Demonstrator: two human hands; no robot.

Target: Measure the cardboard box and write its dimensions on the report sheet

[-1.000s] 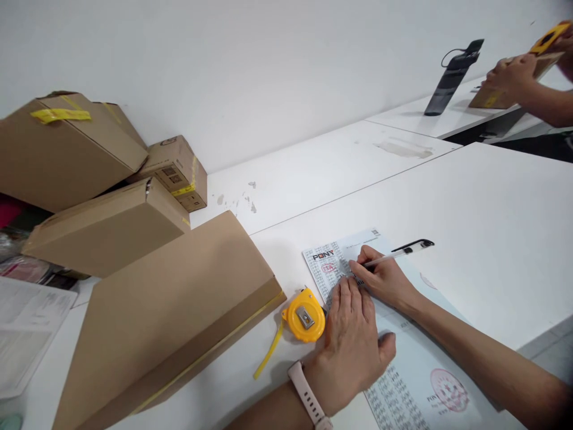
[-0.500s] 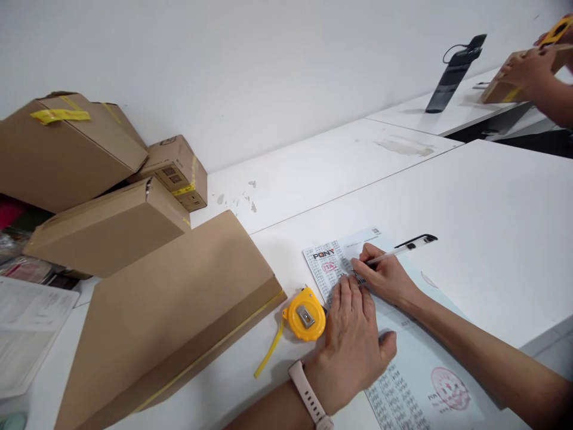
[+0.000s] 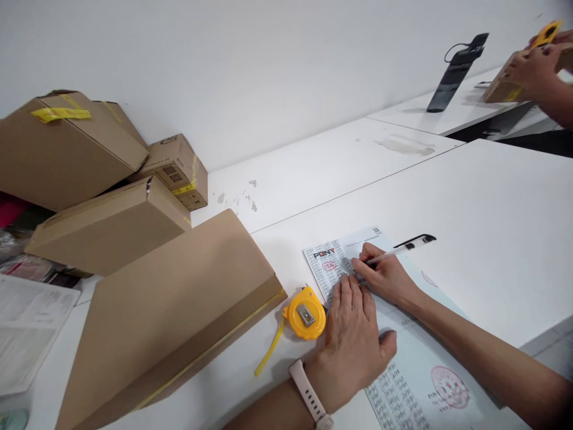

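A printed form (image 3: pixel 405 370) with small text and red stamps lies on the white table (image 3: pixel 492 215). My right hand (image 3: pixel 385 278) grips a pen (image 3: pixel 400 249) with a black cap, its tip on the form near the top. My left hand (image 3: pixel 353 343) lies flat on the form with fingers stretched out, holding it down; a pale watch strap is on that wrist. A yellow tape measure (image 3: pixel 305 313) rests just left of my left hand, its yellow tape trailing toward the table's front.
A large flat cardboard box (image 3: pixel 170 316) lies left of the tape measure, with several more taped boxes (image 3: pixel 89 179) stacked behind it. Papers (image 3: pixel 27 328) sit at the far left. At the far right another person's hands (image 3: pixel 535 71) hold a small box near a black stand (image 3: pixel 454 74).
My hands have hardly moved; the pen stays on the form. The other person's hands with the small box have shifted to the right and a little upward.
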